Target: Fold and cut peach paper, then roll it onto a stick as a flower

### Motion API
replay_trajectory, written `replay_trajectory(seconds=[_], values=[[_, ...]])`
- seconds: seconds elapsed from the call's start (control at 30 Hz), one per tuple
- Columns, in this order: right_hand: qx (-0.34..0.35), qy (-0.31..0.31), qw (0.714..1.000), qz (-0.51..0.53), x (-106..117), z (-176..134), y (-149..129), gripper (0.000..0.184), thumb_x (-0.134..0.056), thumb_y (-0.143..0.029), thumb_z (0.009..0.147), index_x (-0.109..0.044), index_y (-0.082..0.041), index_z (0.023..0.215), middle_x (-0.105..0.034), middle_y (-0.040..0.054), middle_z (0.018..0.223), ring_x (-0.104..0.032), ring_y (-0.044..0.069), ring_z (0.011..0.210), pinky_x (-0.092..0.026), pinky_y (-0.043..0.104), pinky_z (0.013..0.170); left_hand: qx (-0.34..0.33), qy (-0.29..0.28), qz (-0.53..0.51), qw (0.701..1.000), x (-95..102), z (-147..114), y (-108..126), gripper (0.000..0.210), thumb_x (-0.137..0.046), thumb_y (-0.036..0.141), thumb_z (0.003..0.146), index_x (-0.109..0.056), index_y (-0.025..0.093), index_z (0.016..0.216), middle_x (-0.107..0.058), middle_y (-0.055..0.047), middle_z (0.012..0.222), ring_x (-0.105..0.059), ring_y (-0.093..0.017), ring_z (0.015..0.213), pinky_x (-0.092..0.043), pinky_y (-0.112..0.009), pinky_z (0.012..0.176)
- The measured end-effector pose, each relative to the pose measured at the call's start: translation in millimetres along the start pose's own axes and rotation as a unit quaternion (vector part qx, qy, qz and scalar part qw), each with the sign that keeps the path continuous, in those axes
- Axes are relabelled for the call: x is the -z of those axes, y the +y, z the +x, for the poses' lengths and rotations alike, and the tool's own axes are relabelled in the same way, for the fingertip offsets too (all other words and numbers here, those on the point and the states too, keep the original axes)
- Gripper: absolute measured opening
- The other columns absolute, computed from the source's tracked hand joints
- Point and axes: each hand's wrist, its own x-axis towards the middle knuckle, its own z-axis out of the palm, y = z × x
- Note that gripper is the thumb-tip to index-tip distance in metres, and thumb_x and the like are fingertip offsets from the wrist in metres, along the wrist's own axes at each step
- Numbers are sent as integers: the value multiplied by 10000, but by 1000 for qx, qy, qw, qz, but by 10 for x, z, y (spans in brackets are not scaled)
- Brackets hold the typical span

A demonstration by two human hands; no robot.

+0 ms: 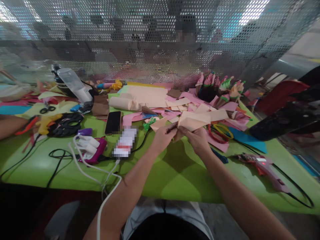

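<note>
Both hands meet over the middle of the green table (pixel 160 180), holding a folded piece of cream paper (pixel 193 120). My left hand (pixel 165 136) pinches the paper's left side. My right hand (pixel 196 136) grips it from the lower right, thumb and fingers closed on the edge. Behind the paper lie loose cream and pink strips (pixel 185 101). Scissors with red and yellow handles (pixel 220 132) rest just right of my right hand. A small pink and green paper flower (pixel 150 122) sits left of my left hand.
A pink glue gun (pixel 267 170) with a cord lies at right. On the left are a lit phone (pixel 125 142), a dark phone (pixel 113 122), a magenta power strip (pixel 100 151) and a clear bottle (pixel 73 85). Another person's arm (pixel 10 126) reaches in. Finished paper flowers (pixel 208 83) stand behind.
</note>
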Motion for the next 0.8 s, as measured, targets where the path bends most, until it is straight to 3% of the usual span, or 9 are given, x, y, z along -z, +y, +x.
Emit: replay_trajectory(seconds=[0.2, 0.33, 0.53, 0.8], values=[[-2, 9, 1000, -2, 4, 1, 1, 319, -812, -488, 629, -720, -204, 742, -725, 33, 747, -667, 228, 776, -539, 363, 754, -5, -19, 5, 1000, -20, -4, -21, 455, -703, 234, 768, -695, 166, 1219, -742, -85, 1021, -671, -184, 815, -549, -304, 741], [-2, 10, 1000, 3, 0, 2, 38, 302, -809, -477, 642, -729, -212, 762, -735, 33, 784, -672, 228, 801, -544, 378, 784, -27, -25, 15, 999, -18, 6, -59, 497, -678, 164, 766, -670, 196, 1262, -750, -59, 1030, -675, -188, 909, -554, -313, 834], [-46, 68, 996, 41, 38, 7, 38, 362, -858, -408, 583, -748, -225, 876, -765, 47, 965, -685, 257, 947, -552, 390, 849, -24, 42, 111, 993, 28, 10, -93, 557, -615, 69, 772, -635, 206, 1311, -755, -55, 1109, -693, -229, 1034, -550, -375, 932], [-72, 103, 986, 108, 175, 85, 60, 282, -841, -392, 602, -712, -216, 781, -726, 9, 776, -663, 195, 755, -547, 334, 742, -11, 67, 178, 982, 47, -28, 55, 626, -616, 37, 804, -539, 185, 1407, -765, -100, 1076, -722, -225, 1008, -550, -381, 960]])
